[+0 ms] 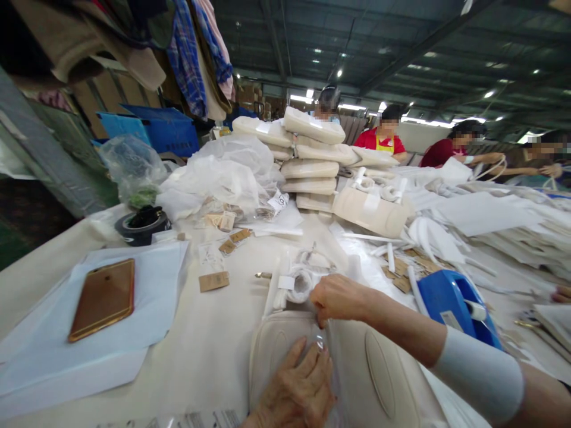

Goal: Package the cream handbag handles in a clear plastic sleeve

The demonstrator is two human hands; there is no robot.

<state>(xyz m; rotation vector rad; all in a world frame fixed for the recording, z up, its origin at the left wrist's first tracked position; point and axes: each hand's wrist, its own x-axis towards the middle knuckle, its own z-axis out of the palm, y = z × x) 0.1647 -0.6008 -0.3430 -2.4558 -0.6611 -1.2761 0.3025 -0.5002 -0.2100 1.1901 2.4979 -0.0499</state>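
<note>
Cream, round-cornered, leather-like piece (266,345), right under the left hand (297,389), whose fingers lie spread, gripping nothing! Right hand (336,297) just beyond, fingers curled; whether they pinch the clear, shiny plastic film (338,359), can't tell. Steady, flat pressure should stop creasing. White, ring-shaped coil (303,285) crowds the right fingers; blue plastic container (439,294) right of them, copper-coloured phone (104,297) well left of both hands' fingers.
</note>
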